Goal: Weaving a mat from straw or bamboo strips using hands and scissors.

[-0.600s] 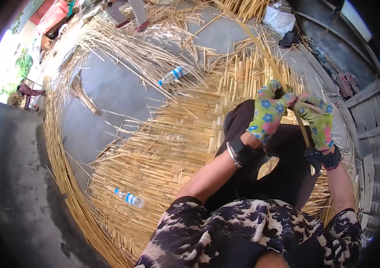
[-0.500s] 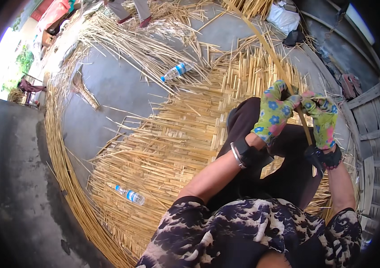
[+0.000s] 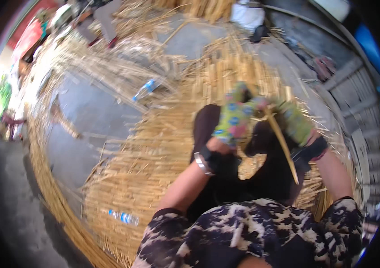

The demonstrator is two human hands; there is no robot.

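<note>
Head view, blurred by motion: the person's 2 hands meet in front of the chest, both in flowered work gloves. The left hand (image 3: 235,119), in a green glove with blue and pink blooms, is clenched around the upper end of a flat bamboo strip (image 3: 283,144). The right hand (image 3: 298,125) grasps the same strip just beside it, fingers curled over it. The strip slants down from the hands toward the lower right, across dark trousers (image 3: 261,178), its lower tip just beside the right wrist. A metal bangle (image 3: 200,163) rings the left wrist.

Against the frame 0.5 s ago, the whole scene has swung: the hands sit lower and nearer the picture's centre, and they have drawn closer together, so the gloves now touch at the strip. The strip shows longer and more plainly than before.

All around lies a large round woven bamboo mat (image 3: 154,147) on grey concrete floor (image 3: 87,120), with loose splints fanning out at its edge. A clear plastic bottle with a blue label (image 3: 144,89) lies on the splints at the upper middle, well apart from the hands; it has shifted right in the picture with the camera's turn. A 2nd bottle (image 3: 123,217) lies on the mat at the lower left. The black-and-white patterned sleeves (image 3: 252,232) fill the lower edge.
</note>
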